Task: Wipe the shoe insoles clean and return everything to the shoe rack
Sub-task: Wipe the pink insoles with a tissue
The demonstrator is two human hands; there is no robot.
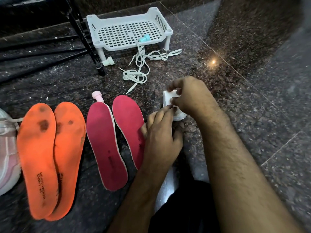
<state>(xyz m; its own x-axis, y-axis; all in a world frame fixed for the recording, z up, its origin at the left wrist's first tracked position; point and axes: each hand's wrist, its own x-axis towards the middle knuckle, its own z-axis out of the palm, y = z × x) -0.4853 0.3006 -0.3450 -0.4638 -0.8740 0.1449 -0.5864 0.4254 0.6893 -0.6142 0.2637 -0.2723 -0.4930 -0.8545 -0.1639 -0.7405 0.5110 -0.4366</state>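
Between both hands' fingers, a white wipe packet (168, 100) is pinched by the right hand (188, 96) and left hand (161, 132); red insoles (117, 137) and orange insoles (50, 157) lie left of them on the floor (235, 81).

One head view only, worn, wide-angle, looking forward and steeply down at floor (235, 84). Close: forearms fill lower right, insoles (50, 157) at left. Rack (129, 29) farther off, near top edge. No second view to share
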